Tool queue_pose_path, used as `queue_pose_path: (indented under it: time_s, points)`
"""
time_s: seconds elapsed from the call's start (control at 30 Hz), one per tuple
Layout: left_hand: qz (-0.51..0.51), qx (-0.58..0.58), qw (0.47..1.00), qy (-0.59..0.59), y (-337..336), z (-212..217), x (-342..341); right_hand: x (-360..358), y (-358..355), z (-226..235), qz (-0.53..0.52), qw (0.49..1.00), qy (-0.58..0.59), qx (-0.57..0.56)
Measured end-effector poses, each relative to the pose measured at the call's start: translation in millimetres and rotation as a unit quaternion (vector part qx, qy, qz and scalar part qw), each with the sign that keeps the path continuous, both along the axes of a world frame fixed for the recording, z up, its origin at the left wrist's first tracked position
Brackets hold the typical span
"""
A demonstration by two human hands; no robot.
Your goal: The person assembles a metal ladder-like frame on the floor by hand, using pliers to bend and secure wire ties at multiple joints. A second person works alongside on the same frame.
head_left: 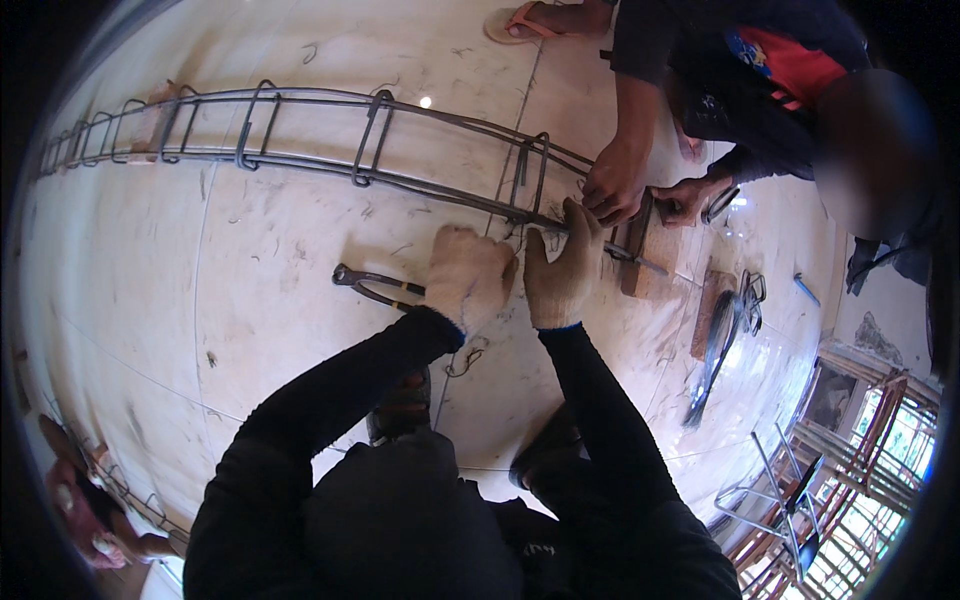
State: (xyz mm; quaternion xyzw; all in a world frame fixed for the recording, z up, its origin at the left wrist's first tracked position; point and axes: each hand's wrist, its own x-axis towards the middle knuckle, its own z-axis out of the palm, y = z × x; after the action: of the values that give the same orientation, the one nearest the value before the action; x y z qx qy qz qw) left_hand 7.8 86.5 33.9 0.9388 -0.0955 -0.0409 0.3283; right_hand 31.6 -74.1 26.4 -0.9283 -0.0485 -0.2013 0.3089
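Note:
A long cage of steel rebar (420, 190) with square stirrups runs from the far left to the middle right. My left hand (467, 277), in a pale knit glove, is closed beside its near bar; what its fingers hold is hidden. My gloved right hand (562, 278) grips the near bar close to the cage's right end, fingers over it and thumb apart. Thin tie wire (515, 236) sticks out between my hands at a stirrup. Pincers (372, 284) with dark jaws and yellow-marked handles lie by my left hand, their handle ends hidden.
A co-worker crouches at the far right, one hand (617, 185) at the cage end and the other hand (688, 202) beside it. A block (652, 265) supports that end. Bundled wire (722, 335) lies by another block (708, 300). A metal-framed chair (785, 505) stands lower right.

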Motion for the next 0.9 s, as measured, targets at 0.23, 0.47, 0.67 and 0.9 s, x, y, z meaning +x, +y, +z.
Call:
queue_pose_path:
  time_s: [0.23,0.47,0.67,0.9]
  points:
    - [0.040,-0.126,0.984,0.123,7.9,-6.3,-17.6,-26.1,3.1,-8.8,-0.113,0.971,0.120,0.173]
    - [-0.010,0.027,0.997,0.077,19.1,-37.3,-1.6,1.5,23.7,-11.1,-0.166,0.975,0.101,0.110]
    - [0.043,0.091,0.989,0.112,21.3,-39.0,22.1,15.9,36.5,-19.4,-0.163,0.974,0.116,0.105]
    - [-0.008,0.041,0.995,0.089,9.8,-31.3,-0.5,20.7,44.5,-36.3,-0.195,0.963,0.095,0.158]
